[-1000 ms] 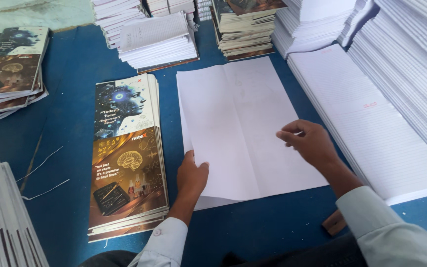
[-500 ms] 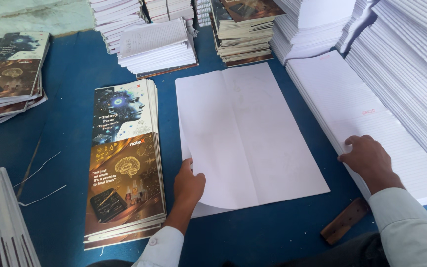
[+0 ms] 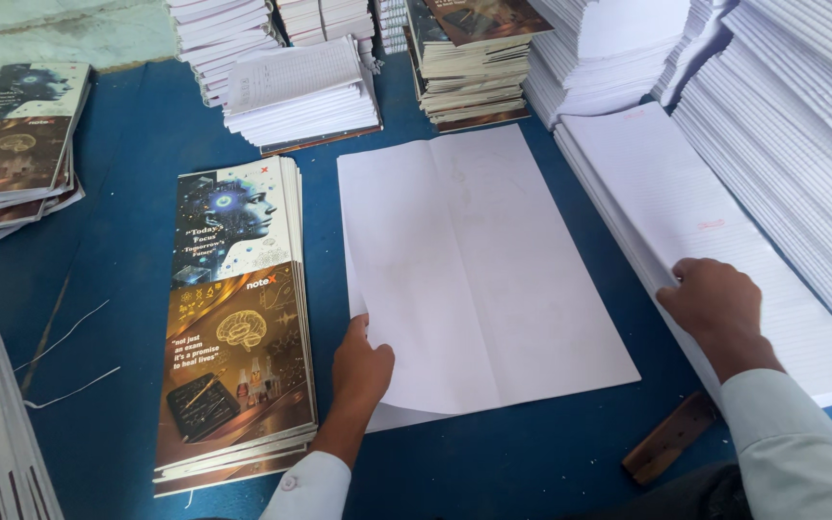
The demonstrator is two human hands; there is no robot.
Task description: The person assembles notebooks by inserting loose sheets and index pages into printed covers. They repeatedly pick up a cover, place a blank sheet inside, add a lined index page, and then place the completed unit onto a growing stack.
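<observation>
Blue table (image 3: 127,193) carries paper stacks on every side. Left hand (image 3: 360,368) pinches the near left edge of the white sheets (image 3: 479,270) lying flat mid-table, fingers tucked under so that corner lifts slightly; right hand (image 3: 715,306) presses curled fingers on the ruled paper stack (image 3: 671,193) just right of the sheets. Printed covers (image 3: 233,318) are stacked left of the sheets, and a wooden block (image 3: 671,438) sits near the right sleeve.

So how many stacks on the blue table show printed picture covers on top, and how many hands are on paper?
Picture-cover stacks: 3, near, far left, back
Hands on paper: 2, left hand, right hand
Total: 5
</observation>
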